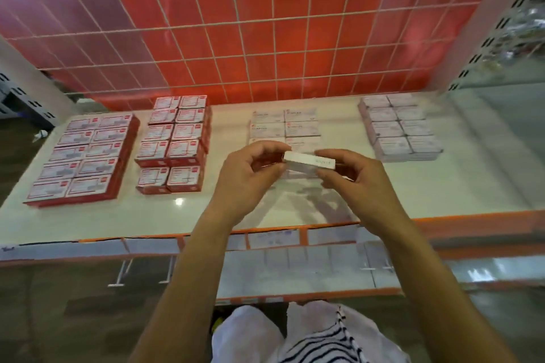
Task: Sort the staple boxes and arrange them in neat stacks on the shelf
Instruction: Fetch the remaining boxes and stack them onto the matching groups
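Observation:
A small white staple box [309, 163] hangs above the white shelf [265, 209], held at both ends. My left hand [250, 169] pinches its left end and my right hand [351, 177] pinches its right end. Behind the box lies a low group of white boxes [284, 127], partly hidden by my hands. A red-edged stack [85, 156] sits at the far left, and a taller red-edged stack [177, 138] stands beside it. A pale stack [401, 125] sits at the right.
A white wire grid over a red back panel [265, 23] closes the shelf's rear. The shelf's front edge carries an orange strip with price labels [274, 237]. A lower shelf [309, 271] shows below. Perforated uprights [483, 26] stand at the right.

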Demonstrator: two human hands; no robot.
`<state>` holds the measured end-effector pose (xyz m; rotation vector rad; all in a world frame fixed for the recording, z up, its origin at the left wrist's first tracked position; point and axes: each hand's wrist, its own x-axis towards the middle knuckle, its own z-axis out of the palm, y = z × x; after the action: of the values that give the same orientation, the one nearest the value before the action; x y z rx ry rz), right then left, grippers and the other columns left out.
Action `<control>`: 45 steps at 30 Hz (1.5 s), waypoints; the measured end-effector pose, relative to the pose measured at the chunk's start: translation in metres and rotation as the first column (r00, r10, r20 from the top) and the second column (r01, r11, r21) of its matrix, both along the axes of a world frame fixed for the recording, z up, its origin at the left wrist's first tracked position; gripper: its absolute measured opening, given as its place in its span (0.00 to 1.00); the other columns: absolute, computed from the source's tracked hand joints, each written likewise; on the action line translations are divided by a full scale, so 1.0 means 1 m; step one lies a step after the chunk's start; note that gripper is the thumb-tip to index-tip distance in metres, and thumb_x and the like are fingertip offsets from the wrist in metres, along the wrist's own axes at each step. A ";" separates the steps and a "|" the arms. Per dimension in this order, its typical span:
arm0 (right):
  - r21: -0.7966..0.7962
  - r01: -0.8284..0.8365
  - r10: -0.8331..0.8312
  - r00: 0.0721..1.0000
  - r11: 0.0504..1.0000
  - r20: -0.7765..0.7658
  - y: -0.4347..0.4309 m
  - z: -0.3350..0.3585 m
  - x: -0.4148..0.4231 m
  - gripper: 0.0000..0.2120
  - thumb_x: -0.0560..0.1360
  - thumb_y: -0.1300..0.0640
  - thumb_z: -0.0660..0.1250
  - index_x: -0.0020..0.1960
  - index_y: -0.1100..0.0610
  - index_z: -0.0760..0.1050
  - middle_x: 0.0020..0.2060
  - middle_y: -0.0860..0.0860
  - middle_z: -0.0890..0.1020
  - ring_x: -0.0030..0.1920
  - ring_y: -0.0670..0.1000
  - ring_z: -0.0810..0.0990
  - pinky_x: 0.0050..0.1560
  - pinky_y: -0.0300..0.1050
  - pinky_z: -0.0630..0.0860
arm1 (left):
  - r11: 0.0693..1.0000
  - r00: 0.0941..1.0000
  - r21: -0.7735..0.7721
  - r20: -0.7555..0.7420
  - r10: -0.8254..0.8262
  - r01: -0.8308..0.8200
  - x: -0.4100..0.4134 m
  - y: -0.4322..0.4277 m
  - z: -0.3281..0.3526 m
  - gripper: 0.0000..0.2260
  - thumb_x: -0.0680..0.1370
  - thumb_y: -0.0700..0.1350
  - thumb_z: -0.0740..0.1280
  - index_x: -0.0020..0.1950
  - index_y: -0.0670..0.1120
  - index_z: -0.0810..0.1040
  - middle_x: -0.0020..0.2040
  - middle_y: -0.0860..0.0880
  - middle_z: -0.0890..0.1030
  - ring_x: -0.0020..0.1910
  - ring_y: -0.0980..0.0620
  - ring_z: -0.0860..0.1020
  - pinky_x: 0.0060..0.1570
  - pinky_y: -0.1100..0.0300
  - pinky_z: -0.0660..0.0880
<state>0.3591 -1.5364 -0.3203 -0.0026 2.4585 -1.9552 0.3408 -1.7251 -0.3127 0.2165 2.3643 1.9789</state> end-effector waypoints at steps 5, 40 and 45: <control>-0.093 0.060 -0.055 0.997 0.994 0.053 0.041 0.000 0.003 0.13 0.72 0.59 0.71 0.56 0.51 0.80 0.45 0.51 0.84 0.48 0.51 0.82 0.51 0.43 0.79 | 0.998 0.997 0.013 -0.040 0.068 -0.067 0.006 0.045 -0.005 0.17 0.73 0.31 0.70 0.49 0.53 0.82 0.50 0.51 0.84 0.51 0.52 0.82 0.54 0.56 0.78; -0.157 0.114 -0.096 0.988 0.981 0.118 0.108 -0.017 -0.003 0.25 0.73 0.72 0.66 0.66 0.54 0.73 0.56 0.46 0.81 0.52 0.40 0.81 0.47 0.35 0.78 | 0.983 0.965 0.084 0.221 0.140 -0.162 0.000 0.119 -0.020 0.11 0.74 0.35 0.70 0.50 0.50 0.82 0.47 0.51 0.85 0.47 0.54 0.82 0.51 0.60 0.79; -0.191 0.118 -0.093 0.986 0.974 0.136 0.090 -0.017 -0.009 0.23 0.72 0.71 0.68 0.60 0.49 0.74 0.44 0.43 0.84 0.46 0.42 0.83 0.45 0.38 0.80 | 0.968 0.957 0.117 0.215 0.194 -0.222 -0.002 0.108 -0.019 0.12 0.74 0.34 0.70 0.54 0.47 0.81 0.50 0.49 0.84 0.47 0.57 0.82 0.49 0.64 0.78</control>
<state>0.3498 -1.4463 -0.3368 0.2488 2.2198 -2.1622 0.3388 -1.6170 -0.3320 -0.2303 2.2022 2.1422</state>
